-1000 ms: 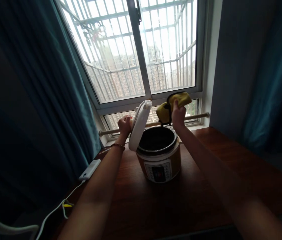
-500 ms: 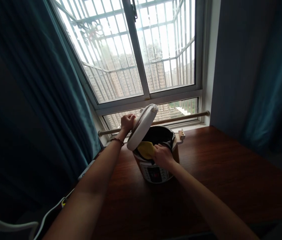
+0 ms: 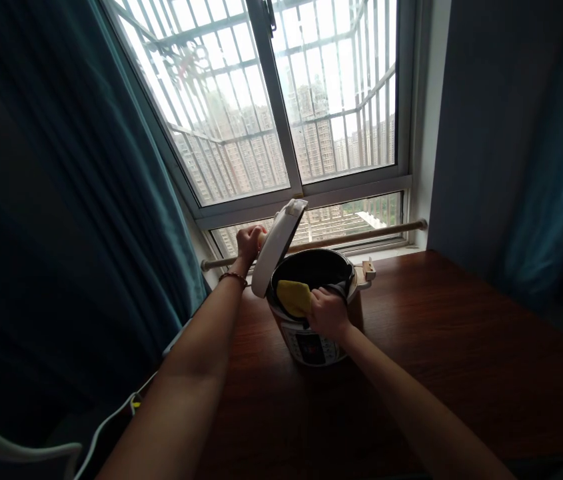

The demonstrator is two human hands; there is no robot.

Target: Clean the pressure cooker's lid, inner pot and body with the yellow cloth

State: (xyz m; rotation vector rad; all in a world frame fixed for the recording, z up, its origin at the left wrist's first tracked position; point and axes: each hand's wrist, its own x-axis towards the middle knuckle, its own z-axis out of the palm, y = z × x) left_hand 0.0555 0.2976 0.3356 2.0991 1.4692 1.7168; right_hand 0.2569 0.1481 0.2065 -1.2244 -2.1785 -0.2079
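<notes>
An electric pressure cooker [image 3: 306, 340] stands on the wooden table, its round dark opening uncovered. Its white lid [image 3: 277, 250] is tilted steeply at the pot's left side. My left hand [image 3: 250, 241] is closed on the lid's handle, which the fingers mostly cover. At the front rim, my right hand [image 3: 328, 312] is closed around a yellow and grey cloth [image 3: 294, 298]. The yellow part sticks out to the left of the fingers, and a grey part shows behind them at the pot's inner edge. How deep the pot is inside is too dark to tell.
The wooden table [image 3: 426, 320] stretches to the right. Behind the cooker are a rail [image 3: 361, 237] and a barred window [image 3: 341, 100]. A blue curtain [image 3: 126, 200] hangs at left. White cables [image 3: 16, 453] run along the lower left.
The lid has swung further up and left, away from the opening, with my left hand on it. My right hand keeps the cloth at the front rim. The view has shifted slightly.
</notes>
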